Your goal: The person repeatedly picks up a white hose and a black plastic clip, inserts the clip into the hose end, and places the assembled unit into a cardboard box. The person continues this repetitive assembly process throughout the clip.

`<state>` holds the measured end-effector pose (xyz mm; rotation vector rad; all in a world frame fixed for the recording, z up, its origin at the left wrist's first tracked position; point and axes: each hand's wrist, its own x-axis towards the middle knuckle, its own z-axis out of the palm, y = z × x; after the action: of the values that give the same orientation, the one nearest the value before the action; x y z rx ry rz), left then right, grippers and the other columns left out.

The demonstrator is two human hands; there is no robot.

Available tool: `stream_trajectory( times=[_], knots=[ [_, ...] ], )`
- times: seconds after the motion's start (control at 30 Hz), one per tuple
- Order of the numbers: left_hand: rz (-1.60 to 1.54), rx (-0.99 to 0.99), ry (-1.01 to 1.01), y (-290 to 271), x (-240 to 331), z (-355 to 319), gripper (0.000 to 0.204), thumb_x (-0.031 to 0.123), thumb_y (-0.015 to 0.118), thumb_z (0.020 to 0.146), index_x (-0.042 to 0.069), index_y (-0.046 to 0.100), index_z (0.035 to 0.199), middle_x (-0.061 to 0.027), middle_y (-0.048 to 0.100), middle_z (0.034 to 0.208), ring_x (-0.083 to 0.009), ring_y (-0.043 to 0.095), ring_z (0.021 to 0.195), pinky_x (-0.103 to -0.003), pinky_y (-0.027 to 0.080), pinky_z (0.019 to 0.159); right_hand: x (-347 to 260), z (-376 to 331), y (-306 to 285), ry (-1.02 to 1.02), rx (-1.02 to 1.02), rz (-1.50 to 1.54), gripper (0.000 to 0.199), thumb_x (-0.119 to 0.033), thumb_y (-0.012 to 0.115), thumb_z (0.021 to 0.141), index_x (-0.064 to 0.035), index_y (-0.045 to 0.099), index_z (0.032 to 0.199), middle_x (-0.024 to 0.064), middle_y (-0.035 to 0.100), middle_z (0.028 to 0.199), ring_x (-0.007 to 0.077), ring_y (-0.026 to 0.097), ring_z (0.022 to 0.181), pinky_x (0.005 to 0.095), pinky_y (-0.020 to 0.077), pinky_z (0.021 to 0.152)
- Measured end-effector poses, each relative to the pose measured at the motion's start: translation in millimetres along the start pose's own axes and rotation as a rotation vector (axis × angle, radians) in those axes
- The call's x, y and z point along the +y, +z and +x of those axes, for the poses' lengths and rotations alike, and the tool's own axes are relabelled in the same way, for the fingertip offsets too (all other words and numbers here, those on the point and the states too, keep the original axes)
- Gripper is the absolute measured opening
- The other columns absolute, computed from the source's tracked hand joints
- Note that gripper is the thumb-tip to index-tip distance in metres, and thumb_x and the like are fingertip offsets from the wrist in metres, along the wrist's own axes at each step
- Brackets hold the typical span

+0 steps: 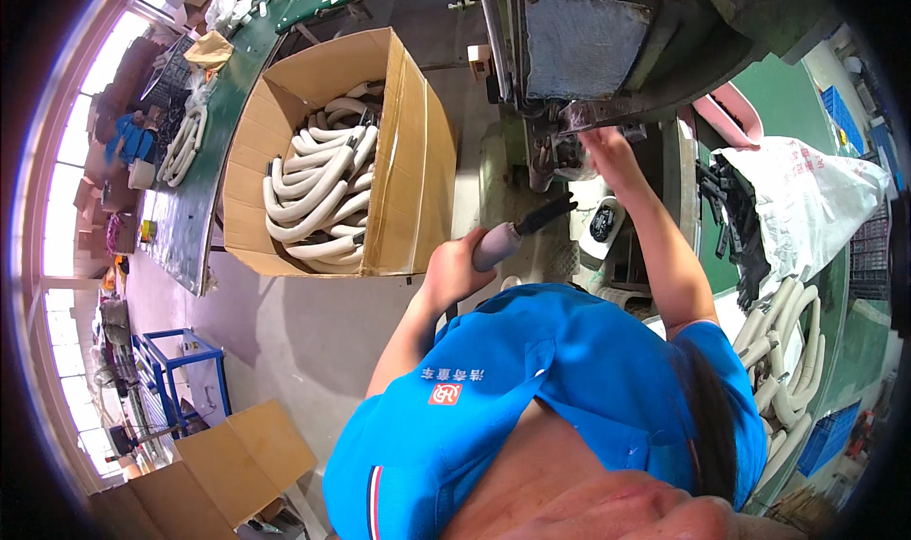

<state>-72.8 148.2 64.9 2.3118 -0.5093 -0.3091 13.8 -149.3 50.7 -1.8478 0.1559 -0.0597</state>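
Note:
My left hand (454,272) is wrapped round a grey foam-covered tube (495,247), held tilted in front of my body. A black forked end piece (548,214) sticks out of the tube toward the machine. My right hand (610,158) reaches up to the underside of a dark green machine (585,46) with a bare metal plate on its side. The fingers there are drawn together at the machine's lower working parts (546,151); what they hold, if anything, is hidden.
An open cardboard box (418,160) full of curved foam-covered tubes (318,184) stands left of the machine. On the green bench at right lie a white plastic sack (807,194), black parts (726,208), a pink bin (731,113) and more tubes (788,341). A blue frame (185,369) stands lower left.

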Motion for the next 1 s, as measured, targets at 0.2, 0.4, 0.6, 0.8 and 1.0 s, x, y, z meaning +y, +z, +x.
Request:
stream_trajectory(
  times=[0.2,0.4,0.6,0.8,1.0],
  knots=[
    [0.238,-0.016,0.049,-12,24,68,0.055,0.028,0.07,0.068,0.01,0.054,0.117,-0.0218,0.065,0.089,-0.0388,0.064,0.084,-0.045,0.052,0.071,5,-1,7,-0.157,-0.005,-0.491,0.058,-0.05,0.042,0.095,0.0006,0.06,0.075,0.0211,0.059,0.065,0.0373,0.062,0.063,0.0436,0.0489,0.062],
    [0.261,0.041,0.19,-26,18,136,0.046,0.025,0.068,0.067,0.01,0.054,0.108,-0.0183,0.066,0.091,-0.0387,0.062,0.087,-0.046,0.05,0.073,88,99,-1,-0.218,0.085,-0.582,0.043,-0.036,0.039,0.097,-0.0068,0.047,0.128,0.0189,0.05,0.13,0.0306,0.051,0.116,0.0398,0.0414,0.095],
    [0.189,-0.039,0.066,-32,20,129,0.046,0.025,0.067,0.068,0.01,0.056,0.11,-0.0195,0.065,0.092,-0.0383,0.062,0.088,-0.045,0.05,0.076,76,81,12,-0.42,0.084,-0.692,0.037,-0.031,0.041,0.096,-0.0057,0.051,0.12,0.0181,0.054,0.124,0.0316,0.05,0.115,0.0433,0.0388,0.098],
    [0.049,-0.046,0.05,-29,16,114,0.046,0.023,0.067,0.067,0.009,0.057,0.11,-0.0198,0.066,0.093,-0.0381,0.062,0.088,-0.044,0.05,0.077,14,45,17,-0.455,0.114,-0.71,0.036,-0.03,0.045,0.094,-0.0049,0.052,0.119,0.0205,0.052,0.123,0.0377,0.048,0.114,0.0457,0.0379,0.097],
    [0.103,-0.143,0.019,-36,4,128,0.052,0.024,0.071,0.064,0.011,0.059,0.113,-0.0198,0.066,0.097,-0.0363,0.063,0.092,-0.043,0.051,0.079,23,51,18,0.026,-0.139,-0.7,0.063,-0.042,0.036,0.097,-0.0027,0.025,0.144,0.0227,0.023,0.15,0.0376,0.028,0.136,0.043,0.0261,0.111]
  ],
)
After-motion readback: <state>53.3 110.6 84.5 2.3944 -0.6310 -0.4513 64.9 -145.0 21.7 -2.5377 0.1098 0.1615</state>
